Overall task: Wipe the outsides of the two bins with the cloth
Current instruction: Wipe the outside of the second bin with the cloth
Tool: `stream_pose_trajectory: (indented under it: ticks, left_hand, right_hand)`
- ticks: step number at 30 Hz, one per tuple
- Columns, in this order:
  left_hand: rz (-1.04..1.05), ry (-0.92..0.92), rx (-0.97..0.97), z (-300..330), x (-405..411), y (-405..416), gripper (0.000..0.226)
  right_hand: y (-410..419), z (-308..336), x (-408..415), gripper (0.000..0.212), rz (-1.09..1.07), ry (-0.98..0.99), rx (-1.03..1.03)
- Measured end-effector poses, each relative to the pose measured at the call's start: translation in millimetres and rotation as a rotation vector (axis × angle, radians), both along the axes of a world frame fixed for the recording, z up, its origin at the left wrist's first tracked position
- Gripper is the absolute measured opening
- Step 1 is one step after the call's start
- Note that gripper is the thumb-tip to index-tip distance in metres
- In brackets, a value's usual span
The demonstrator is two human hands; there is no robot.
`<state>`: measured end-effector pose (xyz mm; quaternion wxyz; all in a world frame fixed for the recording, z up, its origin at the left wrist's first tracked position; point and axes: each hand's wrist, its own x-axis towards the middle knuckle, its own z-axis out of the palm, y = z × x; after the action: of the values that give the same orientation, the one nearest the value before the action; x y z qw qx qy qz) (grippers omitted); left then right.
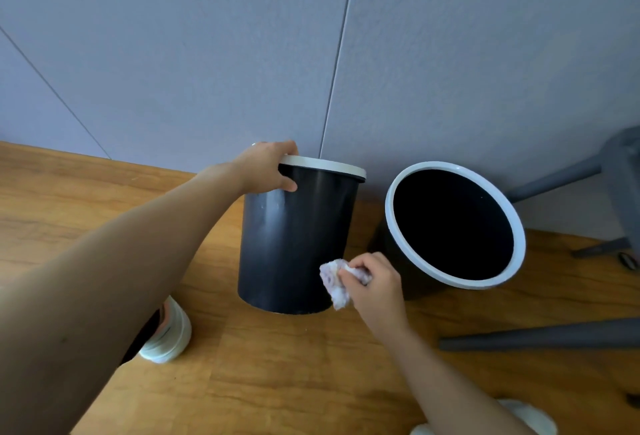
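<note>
**Wiping the near bin**

While no readable label or writing shows on either bin: left hand [268,166] curled over the white rim of the left bin [298,237]; right hand [375,282] pinching a crumpled cloth [334,282] against its lower side. Right bin [394,192] just beside, on the wooden floor [277,365].

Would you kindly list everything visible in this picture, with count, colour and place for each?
left bin: one, dark with a white rim, standing on the floor by the wall.
right bin: one, dark with a white rim, beside the first, its open mouth tipped toward the camera.
cloth: one, whitish, crumpled, against the left bin's lower side.
floor: wood, brown.
wall: grey panels behind the bins.
furniture legs: grey, at the right edge.
shoes: two, white, at the bottom.
left hand: grips the left bin's rim.
right hand: holds the cloth.
</note>
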<state>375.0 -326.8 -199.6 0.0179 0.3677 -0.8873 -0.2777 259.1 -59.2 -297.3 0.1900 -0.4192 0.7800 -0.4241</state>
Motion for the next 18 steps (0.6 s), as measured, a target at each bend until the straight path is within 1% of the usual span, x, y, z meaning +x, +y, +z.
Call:
stream_pose_trajectory:
  ticks: [2,4,11,13,15,18]
  left_hand:
    - [0.007,-0.002,0.008,5,0,5,0.033]
    - [0.007,0.006,0.008,8,2,12,0.03]
    - [-0.026,0.073,-0.055,13,18,52,0.033]
    - [-0.071,0.086,-0.107,14,25,66,0.033]
    - [-0.122,0.08,-0.181,12,33,82,0.035]
    - [-0.158,0.06,-0.24,3,43,101,0.035]
  right_hand:
    - [-10,13,-4,0.017,-0.049,-0.032,-0.024]
    - [-18,29,-7,0.015,-0.077,-0.064,-0.05]
    - [-27,91,-22,0.012,-0.124,-0.005,-0.19]
    - [-26,107,-26,0.014,-0.143,-0.005,-0.21]
    - [-26,121,-27,0.015,-0.164,-0.002,-0.208]
    - [-27,134,-26,0.017,-0.186,0.012,-0.148]
